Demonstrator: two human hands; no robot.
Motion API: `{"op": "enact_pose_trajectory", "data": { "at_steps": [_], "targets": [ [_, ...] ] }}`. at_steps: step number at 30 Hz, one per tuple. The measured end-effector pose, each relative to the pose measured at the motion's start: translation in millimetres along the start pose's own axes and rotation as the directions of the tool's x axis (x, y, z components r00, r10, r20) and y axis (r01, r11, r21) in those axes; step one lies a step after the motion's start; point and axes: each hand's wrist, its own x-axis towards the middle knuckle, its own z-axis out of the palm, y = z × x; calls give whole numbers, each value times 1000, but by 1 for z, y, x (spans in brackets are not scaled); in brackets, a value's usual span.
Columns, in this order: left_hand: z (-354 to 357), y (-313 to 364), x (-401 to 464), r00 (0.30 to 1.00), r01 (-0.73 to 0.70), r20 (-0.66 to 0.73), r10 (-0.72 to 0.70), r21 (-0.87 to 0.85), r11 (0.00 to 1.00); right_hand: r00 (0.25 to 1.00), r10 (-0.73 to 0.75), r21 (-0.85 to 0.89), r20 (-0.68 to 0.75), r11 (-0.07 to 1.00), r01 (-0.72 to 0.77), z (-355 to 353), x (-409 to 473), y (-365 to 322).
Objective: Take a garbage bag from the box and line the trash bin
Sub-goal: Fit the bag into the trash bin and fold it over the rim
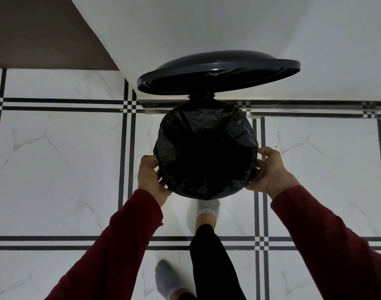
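- Trash bin (207, 192) seen from straight above, standing upright on a white marble-look tiled floor (55, 169) with dark double grout lines, close against a white wall (207, 24); its long axis runs vertically, mouth facing up toward the camera
- Round dark lid (217, 75) is raised on the far side of the bin, hinged at the back and tilted up toward the wall, its underside showing
- Black garbage bag (207, 152) lines the bin: crinkled, glossy thin plastic stretched over the whole round rim, folds running inward to a dark hollow centre; the bin's own walls are almost entirely hidden under it
- Left hand (151, 177) grips the bag-covered rim at the near left side, fingers curled onto the plastic
- Right hand (269, 169) grips the rim at the near right side, thumb on the edge, fingers wrapped behind
- Hands sit well apart, on opposite sides of the bin, both in dark red sleeves (120, 245)
- One foot in a pale sock (208, 210) is placed just at the bin's near base, partly under the rim; the other foot, in a grey sock (167, 278), stands further back on the floor
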Motion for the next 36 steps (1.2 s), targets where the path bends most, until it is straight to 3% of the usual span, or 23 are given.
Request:
{"op": "enact_pose_trajectory", "data": {
  "at_steps": [4, 9, 12, 18, 21, 28, 36],
  "targets": [
    [-4, -2, 3, 999, 47, 34, -42, -158, 986, 999, -46, 90, 6, 995, 45, -1, -1, 9],
    [-7, -6, -1, 996, 86, 14, -85, -121, 989, 993, -61, 13, -104, 998, 63, -4, -2, 17],
    [-7, -10, -1, 989, 148, 40, -143, -214, 965, 995, -74, 72, -69, 994, 79, -3, -2, 26],
    [-8, -21, 1, 993, 113, 69, -94, -360, 926, 998, -61, 287, 16, 956, 54, -3, 2, 35],
    [-13, -27, -1, 995, 102, 31, -98, -332, 938, 999, -46, 290, 0, 956, 44, -8, 0, 39],
    [-9, -59, -19, 957, 247, -52, -287, -380, 892, 989, -44, 234, -139, 969, 76, -15, -18, 64],
    [6, -67, -23, 984, 167, 30, -173, -469, 867, 988, -80, 278, -135, 954, 115, 2, -26, 73]
  ]
}}
